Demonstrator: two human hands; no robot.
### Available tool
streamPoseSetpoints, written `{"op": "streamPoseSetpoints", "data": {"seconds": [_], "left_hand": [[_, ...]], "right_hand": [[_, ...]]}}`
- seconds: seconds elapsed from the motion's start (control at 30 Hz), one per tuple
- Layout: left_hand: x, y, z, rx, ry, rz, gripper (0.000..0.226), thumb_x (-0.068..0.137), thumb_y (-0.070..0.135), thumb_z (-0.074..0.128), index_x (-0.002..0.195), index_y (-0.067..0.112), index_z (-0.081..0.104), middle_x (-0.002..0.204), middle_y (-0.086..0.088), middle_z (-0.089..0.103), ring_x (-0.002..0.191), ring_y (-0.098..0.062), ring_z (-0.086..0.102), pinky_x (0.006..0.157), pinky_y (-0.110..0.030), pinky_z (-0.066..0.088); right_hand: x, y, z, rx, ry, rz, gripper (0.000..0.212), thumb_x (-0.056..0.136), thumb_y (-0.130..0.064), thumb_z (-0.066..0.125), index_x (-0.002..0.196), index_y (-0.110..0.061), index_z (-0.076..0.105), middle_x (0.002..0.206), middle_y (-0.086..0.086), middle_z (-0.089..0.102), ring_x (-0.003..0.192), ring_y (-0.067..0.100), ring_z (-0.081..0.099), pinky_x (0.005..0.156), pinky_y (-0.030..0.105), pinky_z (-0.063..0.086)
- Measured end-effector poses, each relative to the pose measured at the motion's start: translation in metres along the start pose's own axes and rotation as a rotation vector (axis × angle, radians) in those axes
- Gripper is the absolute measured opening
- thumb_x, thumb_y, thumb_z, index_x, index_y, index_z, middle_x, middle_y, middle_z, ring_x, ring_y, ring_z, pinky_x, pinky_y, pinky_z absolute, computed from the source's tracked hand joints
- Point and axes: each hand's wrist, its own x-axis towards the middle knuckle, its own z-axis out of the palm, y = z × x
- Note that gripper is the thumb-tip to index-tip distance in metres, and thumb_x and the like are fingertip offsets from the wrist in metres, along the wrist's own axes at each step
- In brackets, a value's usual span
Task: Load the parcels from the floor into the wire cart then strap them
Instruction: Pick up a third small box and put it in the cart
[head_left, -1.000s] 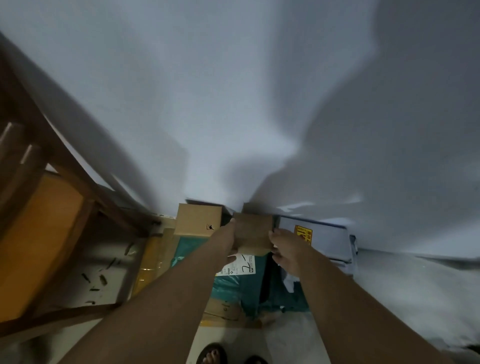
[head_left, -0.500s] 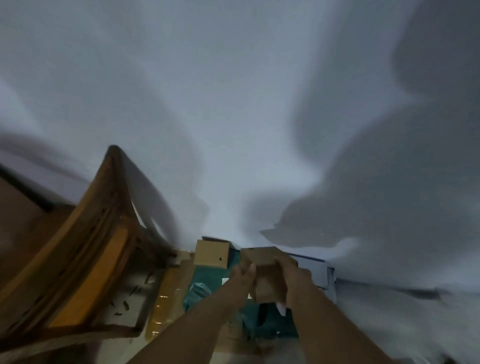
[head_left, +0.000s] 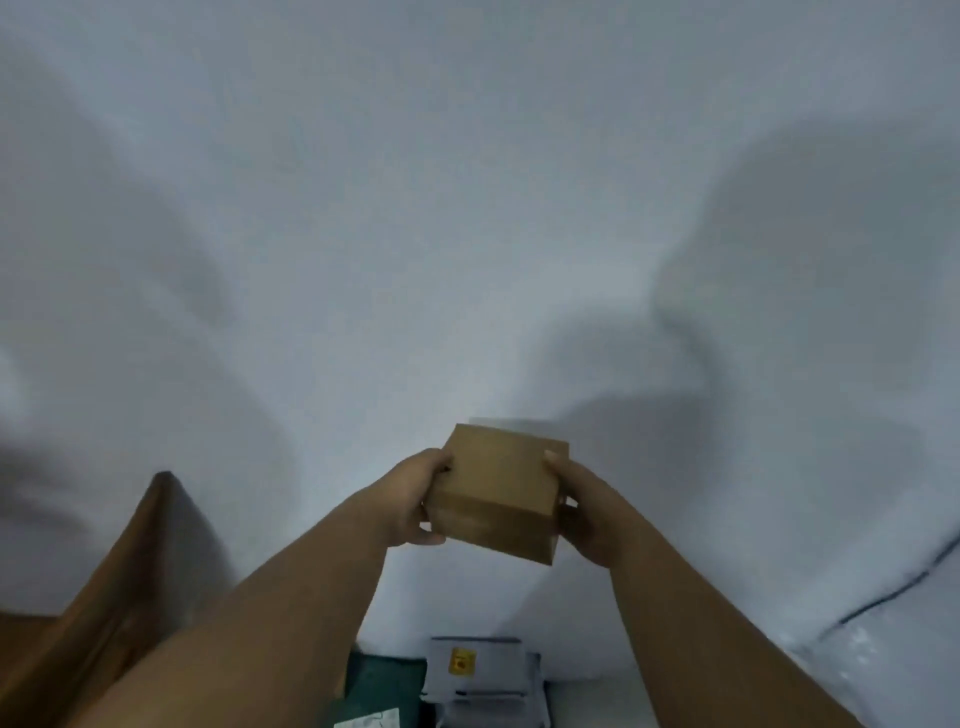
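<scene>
A small brown cardboard box (head_left: 496, 491) is held up in front of the white wall, well above the floor. My left hand (head_left: 415, 501) grips its left side and my right hand (head_left: 584, 512) grips its right side. Far below, at the bottom edge, a grey-white parcel with a yellow sticker (head_left: 480, 673) lies on the floor beside a teal parcel (head_left: 387, 686). The wire cart is not in view.
A wooden chair back (head_left: 119, 587) rises at the lower left, close to my left forearm. The white wall fills most of the view. A dark line (head_left: 893, 590) marks the wall's foot at the lower right.
Both hands have lifted the brown box up off the parcel pile. The view has tilted upward, so the pile and the chair have slid toward the bottom of the frame.
</scene>
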Motion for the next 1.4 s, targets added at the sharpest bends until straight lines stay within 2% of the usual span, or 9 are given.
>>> {"op": "streamPoseSetpoints", "data": {"seconds": [0.13, 0.23, 0.43, 0.57, 0.7, 0.9, 1.1, 1.2, 1.4], "left_hand": [[-0.042, 0.064, 0.052, -0.018, -0.099, 0.081, 0.02, 0.089, 0.035, 0.057, 0.101, 0.019, 0.057, 0.101, -0.009, 0.055, 0.092, -0.026, 0.054, 0.08, -0.043, 0.052], [-0.06, 0.07, 0.08, -0.031, -0.213, 0.081, 0.028, 0.088, 0.04, 0.062, 0.106, 0.02, 0.055, 0.102, -0.01, 0.054, 0.09, -0.024, 0.052, 0.073, -0.038, 0.049], [-0.085, 0.043, 0.122, 0.072, -0.25, 0.008, 0.029, 0.082, 0.041, 0.062, 0.096, 0.017, 0.055, 0.088, -0.009, 0.05, 0.077, -0.021, 0.046, 0.063, -0.03, 0.041], [-0.105, 0.015, 0.15, 0.03, -0.283, 0.019, 0.038, 0.084, 0.043, 0.061, 0.11, 0.017, 0.053, 0.096, -0.008, 0.053, 0.081, -0.022, 0.048, 0.065, -0.031, 0.042], [-0.131, -0.026, 0.181, -0.001, -0.359, 0.095, 0.036, 0.091, 0.042, 0.057, 0.116, 0.015, 0.053, 0.104, -0.01, 0.058, 0.085, -0.023, 0.054, 0.079, -0.037, 0.042], [-0.177, -0.095, 0.237, 0.138, -0.589, -0.017, 0.057, 0.081, 0.06, 0.056, 0.122, 0.02, 0.061, 0.109, -0.012, 0.07, 0.099, -0.031, 0.065, 0.086, -0.042, 0.053], [-0.263, -0.155, 0.277, 0.252, -0.796, -0.104, 0.036, 0.096, 0.044, 0.043, 0.101, 0.017, 0.066, 0.094, -0.014, 0.07, 0.084, -0.03, 0.066, 0.086, -0.042, 0.054], [-0.305, -0.19, 0.297, 0.304, -0.862, -0.105, 0.035, 0.098, 0.043, 0.041, 0.093, 0.017, 0.065, 0.089, -0.014, 0.069, 0.079, -0.03, 0.065, 0.072, -0.036, 0.053], [-0.404, -0.279, 0.331, 0.379, -0.981, -0.228, 0.033, 0.092, 0.047, 0.051, 0.094, 0.017, 0.065, 0.091, -0.015, 0.069, 0.086, -0.032, 0.065, 0.089, -0.048, 0.054]], "right_hand": [[-0.04, -0.066, -0.018, 0.093, 0.169, -0.131, 0.061, 0.084, -0.065, 0.055, 0.12, -0.016, 0.062, 0.118, 0.012, 0.067, 0.108, 0.03, 0.064, 0.096, 0.046, 0.052], [-0.079, -0.082, -0.029, 0.15, 0.258, -0.184, 0.069, 0.078, -0.072, 0.05, 0.12, -0.019, 0.063, 0.116, 0.013, 0.07, 0.106, 0.031, 0.068, 0.093, 0.047, 0.054], [-0.147, -0.052, -0.042, 0.174, 0.437, -0.171, 0.051, 0.092, -0.063, 0.045, 0.116, -0.023, 0.066, 0.099, 0.01, 0.076, 0.091, 0.028, 0.073, 0.078, 0.04, 0.059], [-0.187, -0.028, -0.056, 0.178, 0.574, -0.178, 0.072, 0.085, -0.07, 0.05, 0.145, -0.032, 0.04, 0.127, 0.005, 0.063, 0.107, 0.026, 0.066, 0.091, 0.042, 0.055], [-0.233, 0.007, -0.068, 0.173, 0.681, -0.201, 0.098, 0.068, -0.078, 0.059, 0.151, -0.039, 0.026, 0.135, -0.003, 0.055, 0.115, 0.022, 0.06, 0.104, 0.046, 0.047], [-0.335, 0.059, -0.08, 0.279, 1.005, -0.239, 0.065, 0.08, -0.065, 0.058, 0.134, -0.037, 0.035, 0.127, 0.001, 0.053, 0.111, 0.024, 0.055, 0.099, 0.047, 0.048], [-0.449, 0.107, -0.094, 0.371, 1.256, -0.246, 0.048, 0.095, -0.049, 0.046, 0.14, -0.034, 0.036, 0.118, 0.0, 0.051, 0.111, 0.028, 0.051, 0.102, 0.053, 0.045], [-0.499, 0.127, -0.092, 0.463, 1.307, -0.294, 0.037, 0.092, -0.047, 0.048, 0.127, -0.035, 0.047, 0.123, 0.01, 0.055, 0.111, 0.035, 0.055, 0.086, 0.048, 0.053], [-0.627, 0.189, -0.095, 0.568, 1.496, -0.336, 0.023, 0.1, -0.031, 0.043, 0.117, -0.021, 0.057, 0.103, 0.013, 0.062, 0.09, 0.029, 0.061, 0.072, 0.036, 0.052]]}}
